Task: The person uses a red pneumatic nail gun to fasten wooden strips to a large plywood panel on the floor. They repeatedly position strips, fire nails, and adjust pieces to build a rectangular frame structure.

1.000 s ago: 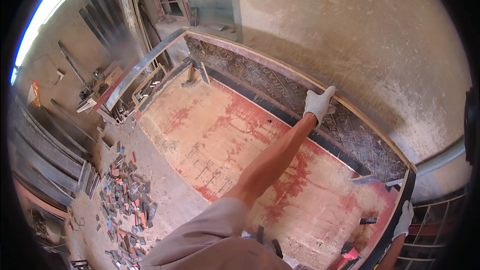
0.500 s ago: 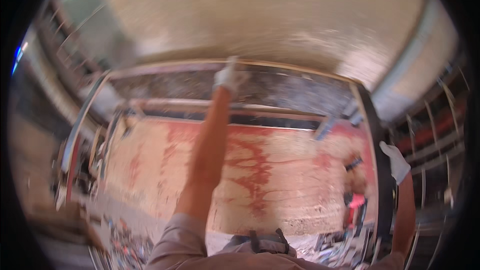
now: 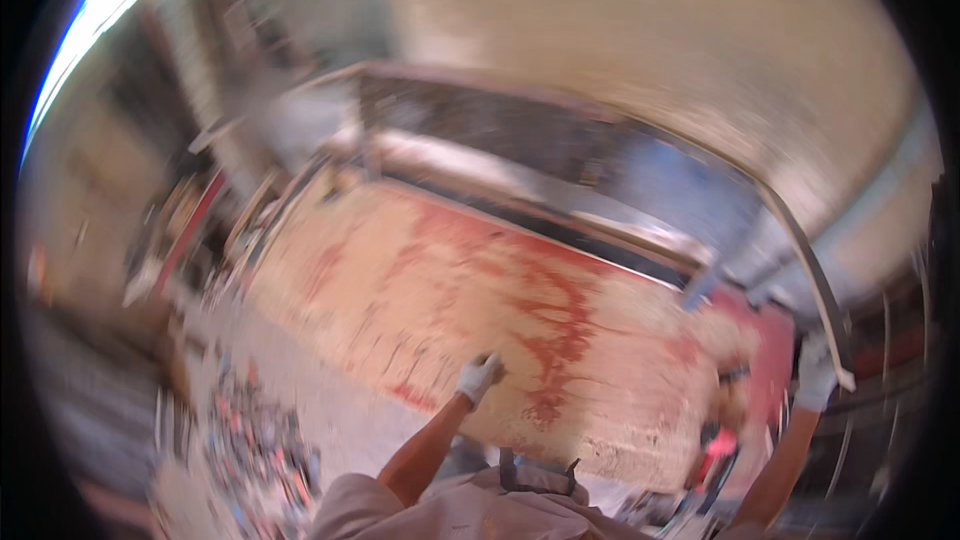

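Left hand point(image 3: 480, 377): gloved, one; it hung above the near part of a desk point(image 3: 420, 250) with a tan, red-stained top. Nothing could be made out in its grip, and how far that stood open could not be told (motion blur softened the fingers).

Right hand point(image 3: 817, 372): gloved, one; it lay against the near end of a long, narrow rail point(image 3: 822, 292) at the right. Whether its grip had closed around the rail could not be told.

Panel point(image 3: 480, 130): dark, long, one; it stood along the far side of the desk, before a tan wall point(image 3: 620, 20).

Sundries: a red-and-black object point(image 3: 716, 446) at the desk's near right; many small blocks point(image 3: 265, 440), mixed colours, strewn on the floor, lower left.
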{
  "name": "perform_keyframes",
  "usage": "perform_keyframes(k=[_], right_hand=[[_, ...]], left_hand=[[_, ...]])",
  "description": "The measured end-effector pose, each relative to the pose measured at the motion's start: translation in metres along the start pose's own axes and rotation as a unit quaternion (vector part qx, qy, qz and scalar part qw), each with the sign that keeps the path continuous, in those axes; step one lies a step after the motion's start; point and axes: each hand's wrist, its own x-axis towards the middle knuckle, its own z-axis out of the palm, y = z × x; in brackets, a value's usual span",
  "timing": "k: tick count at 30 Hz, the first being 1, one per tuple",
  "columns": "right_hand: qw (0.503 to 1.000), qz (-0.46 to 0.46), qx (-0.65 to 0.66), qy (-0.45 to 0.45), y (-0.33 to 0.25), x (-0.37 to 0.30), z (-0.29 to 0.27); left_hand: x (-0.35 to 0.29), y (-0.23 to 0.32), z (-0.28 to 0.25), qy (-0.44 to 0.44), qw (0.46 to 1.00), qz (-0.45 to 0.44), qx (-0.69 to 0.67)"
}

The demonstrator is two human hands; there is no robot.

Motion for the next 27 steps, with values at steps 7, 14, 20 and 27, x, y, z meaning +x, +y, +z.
perform_keyframes(k=[7,14,20,27], right_hand=[[0.783,0.301,0.345,-0.420,0.154,-0.253,0.275],[0.573,0.443,0.035,-0.689,-0.120,-0.527,0.533],[0.622,0.240,-0.008,-0.746,-0.311,-0.612,0.673],[0.625,0.238,-0.142,-0.730,-0.344,-0.689,0.802]], left_hand=[[-0.319,-0.243,-0.409,0.370,0.780,-0.200,0.462],[-0.456,-0.276,-0.386,0.540,0.750,-0.339,0.177],[-0.379,-0.227,-0.505,0.296,0.781,-0.407,0.371],[-0.277,-0.101,-0.744,0.534,0.791,-0.163,-0.252]])
